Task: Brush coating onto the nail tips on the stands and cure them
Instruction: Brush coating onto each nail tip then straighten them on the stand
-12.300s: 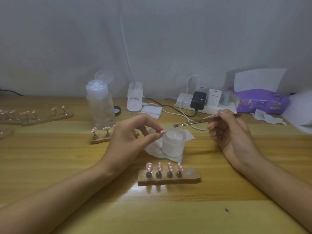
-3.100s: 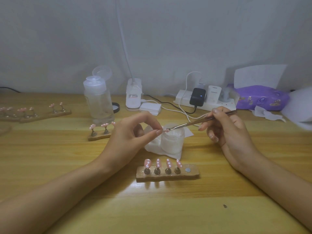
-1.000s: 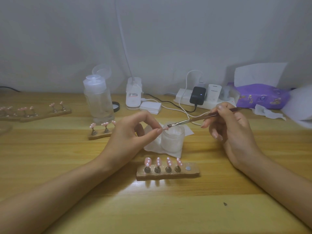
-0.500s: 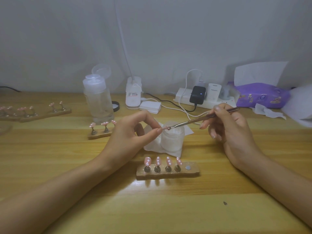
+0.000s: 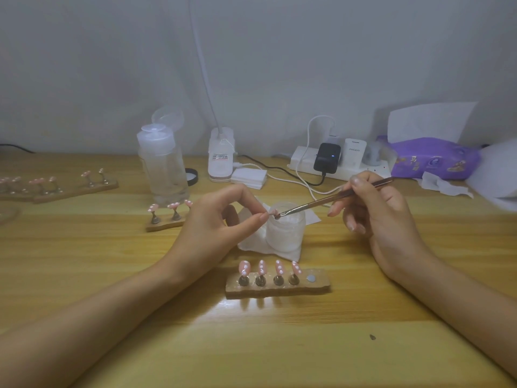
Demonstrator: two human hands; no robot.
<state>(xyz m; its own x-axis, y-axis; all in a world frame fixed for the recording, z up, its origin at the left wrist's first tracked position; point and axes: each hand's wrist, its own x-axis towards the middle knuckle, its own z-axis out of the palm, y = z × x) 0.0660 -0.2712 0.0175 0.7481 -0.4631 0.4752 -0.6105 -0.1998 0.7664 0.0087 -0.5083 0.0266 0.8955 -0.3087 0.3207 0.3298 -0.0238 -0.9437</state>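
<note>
Now in contact: brush bristles, apart seconds earlier, laid on nail tip pinched at fingertips of left hand, just over jar. Right hand curled round handle. Coating judged under way; fifth stand spot vacant, curing pending.

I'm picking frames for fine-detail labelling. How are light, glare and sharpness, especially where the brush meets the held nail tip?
Head view: dim, flat light, faint shadows; a pale sheen on the table before the near stand; the table's far edge bows slightly from the wide lens; the nail tip at the brush is tiny and soft, its coating unreadable.
</note>
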